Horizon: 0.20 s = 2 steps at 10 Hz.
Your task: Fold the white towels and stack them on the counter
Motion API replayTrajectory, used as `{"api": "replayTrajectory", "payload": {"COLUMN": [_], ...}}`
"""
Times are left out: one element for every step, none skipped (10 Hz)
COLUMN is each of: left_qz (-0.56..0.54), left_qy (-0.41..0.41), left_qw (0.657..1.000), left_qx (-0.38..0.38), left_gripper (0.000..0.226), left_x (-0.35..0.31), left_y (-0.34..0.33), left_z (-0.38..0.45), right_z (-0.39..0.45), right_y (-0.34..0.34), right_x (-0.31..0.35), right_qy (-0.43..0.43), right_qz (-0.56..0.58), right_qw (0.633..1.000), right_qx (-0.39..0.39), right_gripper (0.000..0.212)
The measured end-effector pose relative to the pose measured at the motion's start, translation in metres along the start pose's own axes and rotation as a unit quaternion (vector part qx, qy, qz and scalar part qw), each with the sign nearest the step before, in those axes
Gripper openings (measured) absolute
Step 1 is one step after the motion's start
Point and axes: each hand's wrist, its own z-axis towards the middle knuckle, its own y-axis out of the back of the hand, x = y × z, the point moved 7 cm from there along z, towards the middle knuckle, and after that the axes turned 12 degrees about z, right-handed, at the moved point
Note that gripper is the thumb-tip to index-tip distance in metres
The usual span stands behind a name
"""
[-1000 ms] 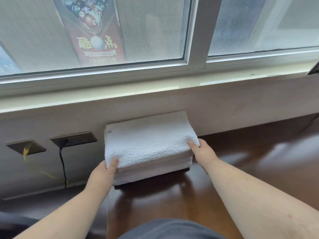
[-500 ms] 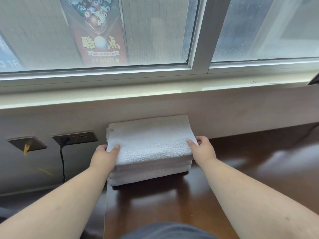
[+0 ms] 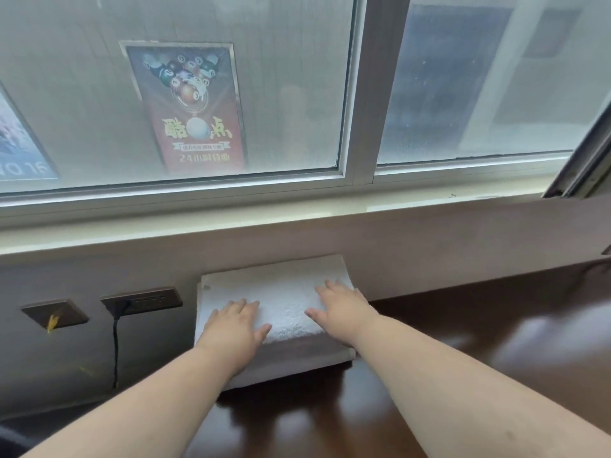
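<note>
Head view: both hands lie flat, fingers straight, on the towel stack (image 3: 281, 292), left hand (image 3: 236, 325) and right hand (image 3: 344, 309). Its long axis runs crosswise under the fingers, with each hand equally near its own end.

White towels (image 3: 281, 292) under the fingers (image 3: 243, 307); dark brown glossy bench (image 3: 479, 342); red poster (image 3: 191, 107) with multicoloured billiard balls above; bronze-brown socket plates (image 3: 142, 300), black cable (image 3: 115, 352).
</note>
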Motion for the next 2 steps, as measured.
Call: {"api": "replayTrajectory", "payload": {"left_qz": [-0.002,-0.013], "left_qy": [0.008,0.002], "left_qw": [1.000,0.998], "left_qx": [-0.028,-0.062], "left_gripper": [0.065,0.063], "left_x": [-0.012,-0.032], "left_y": [0.031,0.059], "left_z": [-0.009,-0.017], "right_z": [-0.015,-0.033], "right_y": [0.033,0.062], "right_x": [-0.007,-0.022], "right_qy": [0.004,0.011], "right_qz": [0.016,0.034], "right_qw": [0.999,0.998], "right_qx": [-0.033,-0.060], "right_gripper": [0.071,0.069]}}
